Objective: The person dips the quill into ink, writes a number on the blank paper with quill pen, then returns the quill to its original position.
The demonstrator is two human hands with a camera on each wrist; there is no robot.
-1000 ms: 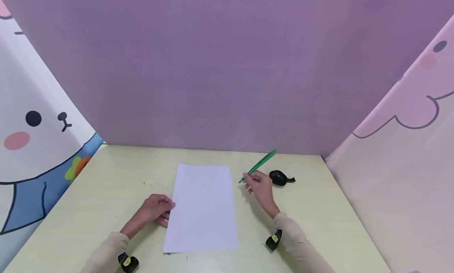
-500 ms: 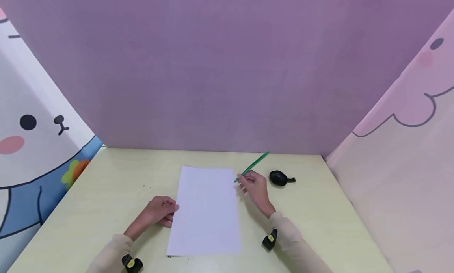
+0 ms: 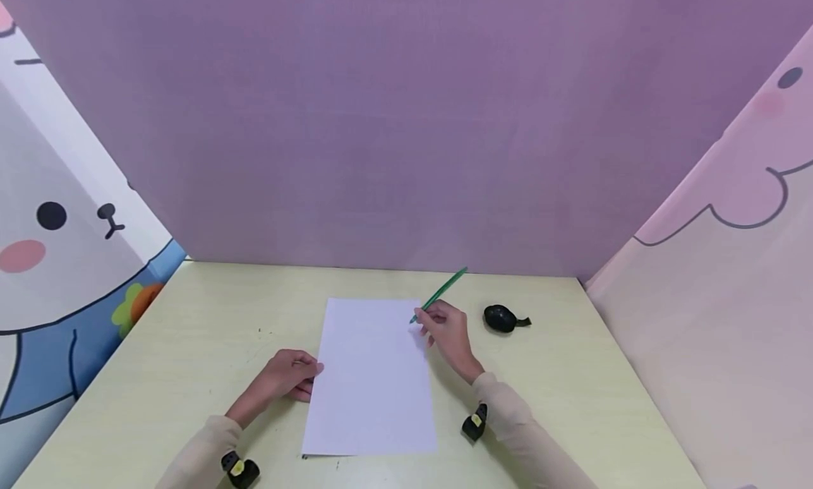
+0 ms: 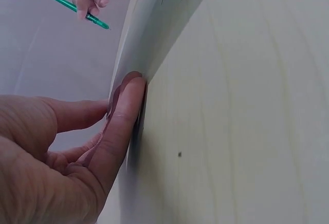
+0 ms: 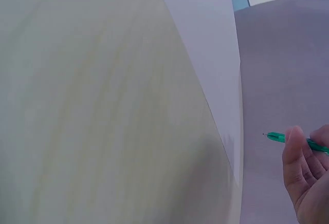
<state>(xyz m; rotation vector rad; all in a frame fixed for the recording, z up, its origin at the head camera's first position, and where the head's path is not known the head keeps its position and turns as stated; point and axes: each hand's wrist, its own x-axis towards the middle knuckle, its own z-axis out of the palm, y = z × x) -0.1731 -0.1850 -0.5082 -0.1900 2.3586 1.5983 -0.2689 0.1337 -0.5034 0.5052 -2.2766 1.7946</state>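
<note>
A blank white sheet of paper (image 3: 371,383) lies on the pale wooden table. My left hand (image 3: 287,376) pinches its left edge, and in the left wrist view the thumb is above the paper with fingers (image 4: 121,126) beneath it; that edge is slightly lifted. My right hand (image 3: 447,332) holds a green pen (image 3: 444,287) between thumb and fingers, over the sheet's upper right edge. The pen slants, its tip pointing down and left. In the right wrist view the pen's tip (image 5: 272,137) shows apart from the paper.
A round black object with a short tail (image 3: 500,319) lies on the table (image 3: 546,397) to the right of my right hand. A purple wall (image 3: 381,122) rises behind the table, with cartoon-printed panels on both sides.
My right hand has moved left with the pen, from beside the sheet to over its right edge. The left hand keeps its pinch; the sheet sits slightly further right in view.
</note>
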